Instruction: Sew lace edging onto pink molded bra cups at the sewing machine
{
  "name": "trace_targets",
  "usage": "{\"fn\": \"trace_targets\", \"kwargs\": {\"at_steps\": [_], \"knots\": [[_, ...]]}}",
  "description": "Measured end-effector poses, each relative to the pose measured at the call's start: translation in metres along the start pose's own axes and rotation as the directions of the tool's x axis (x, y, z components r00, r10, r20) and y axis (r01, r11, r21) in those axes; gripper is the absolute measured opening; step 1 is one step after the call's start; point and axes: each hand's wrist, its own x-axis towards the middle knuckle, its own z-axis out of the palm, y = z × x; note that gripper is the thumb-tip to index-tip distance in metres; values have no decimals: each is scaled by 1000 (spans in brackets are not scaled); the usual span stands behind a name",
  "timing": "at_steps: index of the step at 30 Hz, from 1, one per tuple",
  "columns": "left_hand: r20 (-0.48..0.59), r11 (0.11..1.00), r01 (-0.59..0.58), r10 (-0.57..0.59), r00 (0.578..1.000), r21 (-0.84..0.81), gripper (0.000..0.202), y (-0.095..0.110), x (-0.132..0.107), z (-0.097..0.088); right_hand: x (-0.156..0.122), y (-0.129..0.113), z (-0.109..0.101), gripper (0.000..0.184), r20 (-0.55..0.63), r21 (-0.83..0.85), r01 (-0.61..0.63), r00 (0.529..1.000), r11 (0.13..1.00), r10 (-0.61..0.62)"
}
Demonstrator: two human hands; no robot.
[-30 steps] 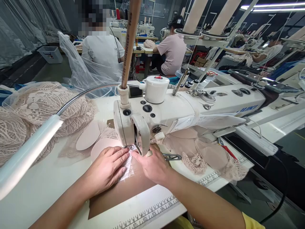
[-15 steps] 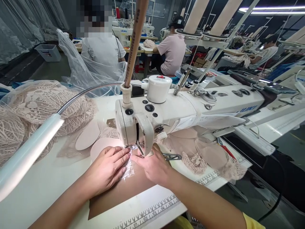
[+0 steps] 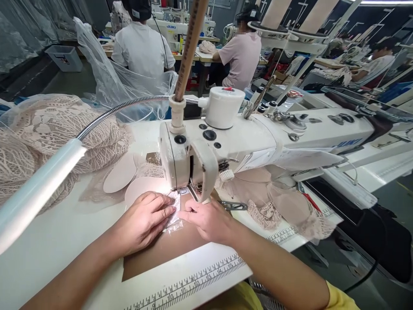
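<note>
I see a sewing machine on a table in the middle of the frame. Lace is heaped at the left, behind a lamp. A bin stands upper left.

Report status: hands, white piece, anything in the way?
Left hand resting on white piece; right hand beside it, curled, grip unclear. White piece lies over brown sheet. Sewing machine head overhangs, partly hiding right hand.

Garment sewing workshop

A JUKI sewing machine stands on a white table, ruler markings along its near edge, lace heaped toward its far edge; beyond, co-workers sit at more machines.
</note>
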Motion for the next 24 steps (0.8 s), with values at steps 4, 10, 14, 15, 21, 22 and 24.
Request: {"fn": "trace_targets", "kwargs": {"at_steps": [4,10,14,15,21,22,24], "knots": [[23,999,-18,19,1000,-43,33,-1,-1,1,-1,2,1,39,-7,8,54,999,998,-54],[62,999,-47,48,997,-12,35,-3,-2,4,-1,2,0,32,-6,-26,79,997,997,-79],[77,999,-52,51,996,10,35,-2,-3,5,-2,3,0,30,-16,-26,84,996,996,-84],[83,998,-56,54,995,16,35,-1,-3,5,-2,3,0,30,-15,-24,80,997,996,-81],[86,996,-72,68,994,44,31,3,-1,2,-2,2,0,29,-20,8,66,998,998,-66],[84,996,-73,69,994,46,31,3,0,2,-3,3,0,29,-32,21,68,997,997,-68],[94,996,-73,68,993,53,31,3,0,2,-3,3,0,28,-57,43,72,996,996,-69]]}}
